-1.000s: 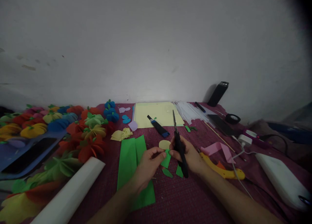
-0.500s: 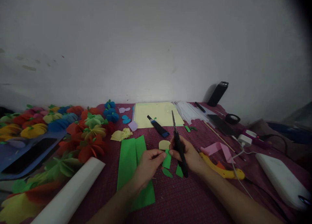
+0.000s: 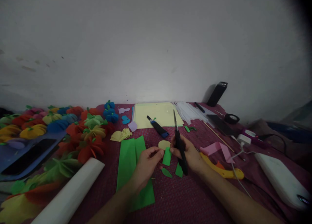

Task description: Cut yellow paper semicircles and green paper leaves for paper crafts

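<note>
My right hand (image 3: 188,153) grips black-handled scissors (image 3: 180,149), blades pointing up and away from me. A small green paper strip (image 3: 167,156) is between my two hands; the pinched fingertips of my left hand (image 3: 148,164) meet its upper left edge, and my right thumb is close to its upper right corner. Under the strip, on the cloth, lie a green leaf-shaped cutout (image 3: 167,173) and another green scrap (image 3: 179,170). A pale yellow rounded piece (image 3: 163,144) is just beyond my fingertips. Folded green sheets (image 3: 126,159) lie partly under my left forearm.
Colourful paper pumpkins (image 3: 91,147) crowd the left, beside a white roll (image 3: 73,188). Yellow sheets (image 3: 156,110) lie at the back with a utility knife (image 3: 158,126). On the right are a pink ribbon (image 3: 216,148), a yellow glue gun (image 3: 221,170), cables and a black bottle (image 3: 217,94).
My left fingertips have shifted slightly left, so more of the green strip shows. The scissors and my right hand have moved a little to the right.
</note>
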### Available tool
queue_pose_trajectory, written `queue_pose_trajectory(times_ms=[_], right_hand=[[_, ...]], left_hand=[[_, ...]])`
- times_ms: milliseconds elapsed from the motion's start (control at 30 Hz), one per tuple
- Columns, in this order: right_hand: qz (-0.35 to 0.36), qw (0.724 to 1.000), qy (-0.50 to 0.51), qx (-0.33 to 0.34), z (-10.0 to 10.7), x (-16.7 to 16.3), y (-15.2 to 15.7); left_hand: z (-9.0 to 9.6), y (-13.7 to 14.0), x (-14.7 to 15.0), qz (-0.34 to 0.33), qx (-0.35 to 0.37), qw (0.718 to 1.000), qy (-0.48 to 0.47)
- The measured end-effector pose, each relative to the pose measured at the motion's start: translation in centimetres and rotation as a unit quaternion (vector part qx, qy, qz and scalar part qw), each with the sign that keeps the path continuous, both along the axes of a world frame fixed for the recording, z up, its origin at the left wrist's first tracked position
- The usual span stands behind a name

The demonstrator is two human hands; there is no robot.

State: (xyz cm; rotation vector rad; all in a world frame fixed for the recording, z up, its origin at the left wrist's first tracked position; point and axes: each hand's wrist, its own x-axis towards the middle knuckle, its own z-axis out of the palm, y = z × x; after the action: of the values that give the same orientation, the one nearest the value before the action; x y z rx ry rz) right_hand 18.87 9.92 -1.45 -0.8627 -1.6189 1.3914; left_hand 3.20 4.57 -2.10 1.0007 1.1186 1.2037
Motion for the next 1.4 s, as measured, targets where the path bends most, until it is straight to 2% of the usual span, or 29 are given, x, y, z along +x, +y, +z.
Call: queue_pose_trajectory(times_ms=[167,400,700,933,1133,1267,1400], right_hand=[[0.003,1.000,-0.007,-0.001,-0.5,0.1,0.2],[0.025,0.998,0.024,-0.045,-0.7,0.1,0.1],[0.046,0.996,0.050,-0.064,-0.4,0.1,-0.1],[0.041,0.990,0.071,-0.113,-0.2,0.0,-0.3],[0.060,0.985,0.081,-0.140,-0.1,-0.2,-0.5],[0.055,0.987,0.091,-0.124,-0.3,-0.3,-0.3],[0.016,0.993,0.100,-0.064,-0.2,-0.1,0.0]], left_hand=[[0.3,-0.1,0.0,0.018,0.001,1.000,-0.008],[-0.7,0.1,-0.1,0.034,0.101,0.993,0.052],[-0.4,-0.1,-0.3,0.031,0.136,0.983,0.119],[-0.3,-0.2,-0.3,0.017,0.141,0.980,0.139],[-0.1,-0.5,-0.1,0.023,0.177,0.969,0.171],[-0.2,-0.2,-0.1,0.055,0.117,0.982,0.141],[-0.4,0.2,-0.2,0.052,0.050,0.996,0.056]])
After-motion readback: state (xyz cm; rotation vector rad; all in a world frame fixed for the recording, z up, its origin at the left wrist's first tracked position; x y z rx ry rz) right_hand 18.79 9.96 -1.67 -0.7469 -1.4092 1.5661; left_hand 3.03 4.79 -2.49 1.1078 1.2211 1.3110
